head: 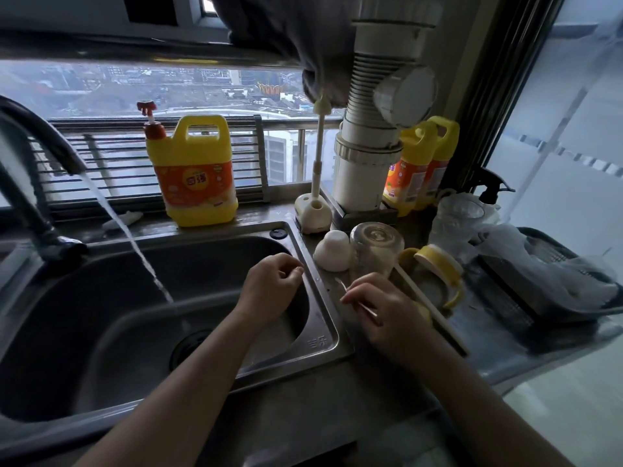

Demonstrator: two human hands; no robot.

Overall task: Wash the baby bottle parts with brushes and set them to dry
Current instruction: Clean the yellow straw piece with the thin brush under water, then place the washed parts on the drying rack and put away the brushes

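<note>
Your right hand [387,313] is pinching the thin brush [358,298] at centre right, just below the upturned bottle [376,247] standing on the worktop [337,392]. Your left hand [273,284] is curling loosely over the sink [320,318]; I cannot tell whether it is holding anything. A careless sweep of the right hand risks toppling the bottle.

Water runs from the faucet [50,143] into the steel sink [317,318]. The left hand [273,284] hovers over the sink's right edge with its fingers loosely curled; whether they pinch anything is unclear. The right hand [387,308] is over the counter and pinches a thin brush [357,299], tip pointing up-left. Just beyond it stand a white cap [333,251] and an upturned clear bottle [376,249], with a yellow-handled collar [438,264] beside them.
</note>
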